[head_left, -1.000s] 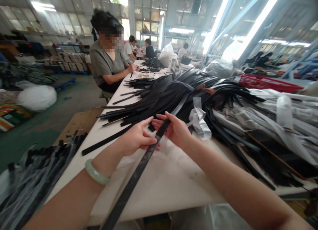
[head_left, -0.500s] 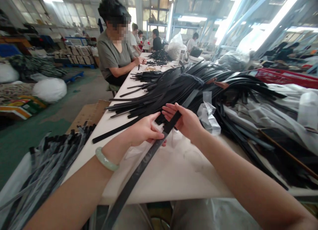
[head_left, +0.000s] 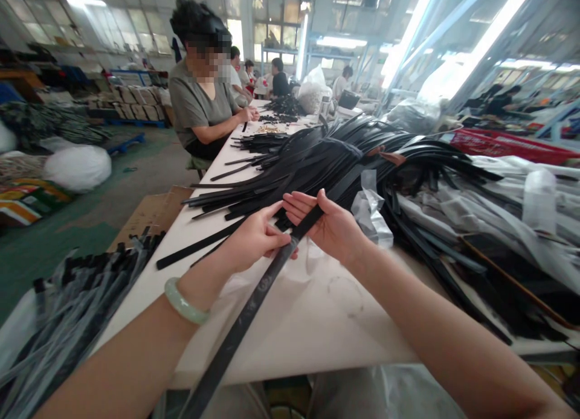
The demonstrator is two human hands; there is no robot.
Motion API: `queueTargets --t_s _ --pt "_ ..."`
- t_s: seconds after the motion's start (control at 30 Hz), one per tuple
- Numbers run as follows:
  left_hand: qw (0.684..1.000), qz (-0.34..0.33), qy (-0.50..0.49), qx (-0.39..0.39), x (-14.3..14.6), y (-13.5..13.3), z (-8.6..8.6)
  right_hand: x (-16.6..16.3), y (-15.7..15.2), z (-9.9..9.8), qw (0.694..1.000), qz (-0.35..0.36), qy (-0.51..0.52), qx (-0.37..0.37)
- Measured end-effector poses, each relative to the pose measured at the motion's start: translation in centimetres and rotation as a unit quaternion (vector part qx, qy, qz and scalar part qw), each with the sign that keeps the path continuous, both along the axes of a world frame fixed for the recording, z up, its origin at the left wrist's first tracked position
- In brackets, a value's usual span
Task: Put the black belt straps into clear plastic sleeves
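Note:
A long black strap slants up from the lower left to my hands, its lower part in a clear plastic sleeve. My left hand, with a pale green bangle on its wrist, is closed on the strap near the sleeve's upper end. Across the palm of my right hand lies the strap's bare end, held at the thumb, with the long fingers stretched out behind it. Beyond my hands, a large bundle of black straps is tied round with a band.
The white table bears loose strap ends at its left edge. Sleeved straps are heaped at my lower left. Crumpled clear plastic lies right of my hands, beside more plastic wrap. A co-worker sits at the table's far left side.
The view has shifted slightly, so the scene sits further left. My hands keep their places on the strap, and the right one has come a little closer to the left.

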State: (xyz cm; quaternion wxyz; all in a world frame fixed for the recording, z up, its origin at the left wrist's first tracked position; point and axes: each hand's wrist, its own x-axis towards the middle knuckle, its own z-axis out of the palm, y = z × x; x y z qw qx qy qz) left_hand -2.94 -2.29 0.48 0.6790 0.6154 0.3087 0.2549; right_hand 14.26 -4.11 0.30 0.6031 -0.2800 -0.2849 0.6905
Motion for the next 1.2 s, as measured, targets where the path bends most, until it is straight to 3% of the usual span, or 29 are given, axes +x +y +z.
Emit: queueTargets --t_s 0.23,0.37,0.5,0.63,0.77,1.0,1.2 --pt "0.999 0.04 -0.016 -0.009 0.4 -0.1 -0.4 -3.3 -1.8 -0.8 0.997 -0.017 -0.071 -0.023" --pt "0.999 0.015 0.0 -0.035 -0.1 -0.2 -0.1 -0.6 -0.7 -0.3 0.988 -0.095 -0.118 0.001" --pt "1.0 0.018 0.006 -0.011 -0.1 -0.3 0.1 2.2 0.9 -0.3 0.955 -0.207 -0.207 0.048" --pt "0.998 0.067 -0.012 0.011 0.0 0.1 -0.5 -0.3 0.2 -1.6 0.97 -0.109 -0.216 0.021" --pt "0.993 0.114 -0.003 0.043 -0.4 0.7 -0.6 -3.6 -1.3 -2.5 0.966 -0.031 -0.254 0.026" --pt "0.996 0.084 0.002 0.044 -1.0 0.8 0.1 -1.7 -0.5 -1.9 0.956 -0.084 -0.276 0.045" --pt "0.988 0.103 0.043 0.105 -1.0 1.2 -0.7 -1.3 -0.5 -2.3 0.951 -0.029 -0.302 0.055"
